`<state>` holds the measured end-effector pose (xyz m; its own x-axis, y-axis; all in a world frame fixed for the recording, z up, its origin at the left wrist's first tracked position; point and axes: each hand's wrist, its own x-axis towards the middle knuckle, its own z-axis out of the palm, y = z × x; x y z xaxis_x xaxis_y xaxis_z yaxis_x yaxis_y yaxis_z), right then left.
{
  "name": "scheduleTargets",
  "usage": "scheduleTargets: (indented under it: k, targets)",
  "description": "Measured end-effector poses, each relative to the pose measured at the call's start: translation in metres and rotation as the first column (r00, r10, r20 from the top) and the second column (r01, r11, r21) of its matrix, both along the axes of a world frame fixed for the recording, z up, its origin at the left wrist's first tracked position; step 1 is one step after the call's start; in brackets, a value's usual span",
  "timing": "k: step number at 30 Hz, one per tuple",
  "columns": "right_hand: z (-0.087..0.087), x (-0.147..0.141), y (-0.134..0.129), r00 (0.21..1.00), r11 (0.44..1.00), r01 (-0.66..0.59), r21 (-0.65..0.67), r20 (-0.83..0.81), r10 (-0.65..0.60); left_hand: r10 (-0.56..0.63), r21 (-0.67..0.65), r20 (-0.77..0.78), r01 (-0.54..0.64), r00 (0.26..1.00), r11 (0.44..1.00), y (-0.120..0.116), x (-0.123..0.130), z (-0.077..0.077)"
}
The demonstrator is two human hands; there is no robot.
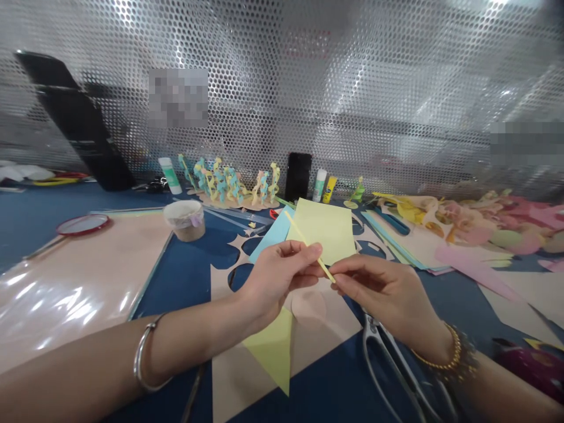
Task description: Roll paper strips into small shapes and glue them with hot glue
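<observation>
Landmark: thin yellow paper strip (pixel 308 245), held slanted above the blue worktop (pixel 39 220). Far left of it, a pale pink glossy sheet (pixel 74 282); nearer, a round paper-covered cup (pixel 185 220). Left hand (pixel 275 279) grip pinches the strip mid-length. Yellow square paper sheet (pixel 324 229) lies just behind it. Right hand (pixel 383 291) grip pinches its lower end. Metal scissors (pixel 396 367) lie below right.

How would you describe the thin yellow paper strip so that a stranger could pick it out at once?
Start at the blue table and find the two hands meeting at its middle. The left hand and right hand pinch the yellow paper strip between them. Unlike the broad yellow sheet behind it, it is narrow, stick-like and held in the air.
</observation>
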<state>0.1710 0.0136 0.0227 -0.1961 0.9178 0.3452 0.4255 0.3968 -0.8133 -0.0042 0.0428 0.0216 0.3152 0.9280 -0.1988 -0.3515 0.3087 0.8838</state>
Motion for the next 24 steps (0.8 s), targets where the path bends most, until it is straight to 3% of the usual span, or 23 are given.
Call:
scheduleTargets:
  k: [24]
  targets:
    - [0.0008, -0.0001, 0.0005, 0.998, 0.998, 0.036, 0.055, -0.058, -0.033, -0.009, -0.003, 0.089, 0.009, 0.996, 1.000, -0.0028, 0.0009, 0.0000]
